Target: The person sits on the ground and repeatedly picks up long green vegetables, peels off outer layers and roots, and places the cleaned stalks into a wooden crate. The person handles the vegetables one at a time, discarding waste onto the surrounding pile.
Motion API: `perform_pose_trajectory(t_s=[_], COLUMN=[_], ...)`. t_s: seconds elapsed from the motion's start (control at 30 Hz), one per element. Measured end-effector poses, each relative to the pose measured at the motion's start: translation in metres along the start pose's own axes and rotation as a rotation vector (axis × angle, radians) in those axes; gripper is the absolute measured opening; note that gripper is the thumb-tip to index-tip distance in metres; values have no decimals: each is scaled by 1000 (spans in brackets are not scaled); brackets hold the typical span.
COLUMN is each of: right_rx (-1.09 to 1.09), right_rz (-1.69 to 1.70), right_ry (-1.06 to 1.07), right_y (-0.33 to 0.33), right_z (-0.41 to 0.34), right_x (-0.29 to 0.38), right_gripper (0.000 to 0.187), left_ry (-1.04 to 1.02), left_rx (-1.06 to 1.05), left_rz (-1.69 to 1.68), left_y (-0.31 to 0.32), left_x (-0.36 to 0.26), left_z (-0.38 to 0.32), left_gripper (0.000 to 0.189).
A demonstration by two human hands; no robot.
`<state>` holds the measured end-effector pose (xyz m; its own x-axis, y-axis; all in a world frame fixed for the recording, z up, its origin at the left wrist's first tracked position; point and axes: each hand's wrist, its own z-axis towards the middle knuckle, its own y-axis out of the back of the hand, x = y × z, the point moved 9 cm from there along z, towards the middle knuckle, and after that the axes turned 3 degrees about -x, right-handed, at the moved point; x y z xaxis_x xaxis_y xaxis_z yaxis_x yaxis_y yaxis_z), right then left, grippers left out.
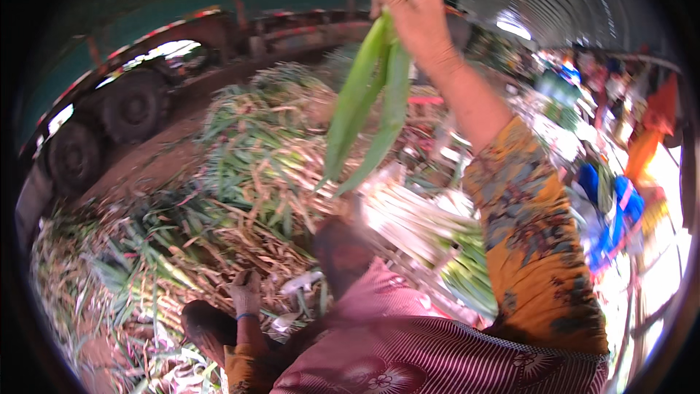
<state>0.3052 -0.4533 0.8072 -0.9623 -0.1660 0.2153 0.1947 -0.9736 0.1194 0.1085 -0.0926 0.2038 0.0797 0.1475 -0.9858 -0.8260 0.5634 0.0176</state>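
Observation:
My right hand (421,19), raised high at the top of the view, is closed around the white stalk of a long green onion (363,98). Two broad green leaves hang down from it, and the stalk's upper end is cut off by the picture's edge. Low down on the left, my left hand (245,289), in a pale glove, is at the edge of a heap of uncleaned green onions (180,262). Its fingers are too unclear to show whether they grip a stalk. Right of my knee lies a bundle of cleaned onions (421,219) with bright white stalks.
A large truck with dark wheels (134,104) stands at the left. More onions with dry leaves (257,142) are heaped ahead. Trimmed leaves and scraps (180,361) litter the ground near my shoe (205,320). Blue bags (623,208) and an orange cloth (648,131) are at the right.

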Motion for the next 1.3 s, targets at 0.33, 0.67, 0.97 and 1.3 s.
perform_pose_trajectory(t_s=[0.33,0.67,0.97,1.3], right_rx=[407,1124,1209,1075], right_rz=[-754,-959,-841,-796], right_ry=[-550,-1269,-1407,-1508], right_y=[338,279,209,173], right_z=[-149,-504,-541,-574], right_x=[-2,-141,-177,-208], right_gripper=[39,66,55,58], left_ry=[388,265,-417,-521], left_rx=[206,244,1153,1304], left_rz=[58,225,453,1081], left_y=[-55,-52,-424,-536], left_x=[14,-45,-225,-41], left_z=[-28,-8,-123,-103], left_gripper=[13,11,38,27])
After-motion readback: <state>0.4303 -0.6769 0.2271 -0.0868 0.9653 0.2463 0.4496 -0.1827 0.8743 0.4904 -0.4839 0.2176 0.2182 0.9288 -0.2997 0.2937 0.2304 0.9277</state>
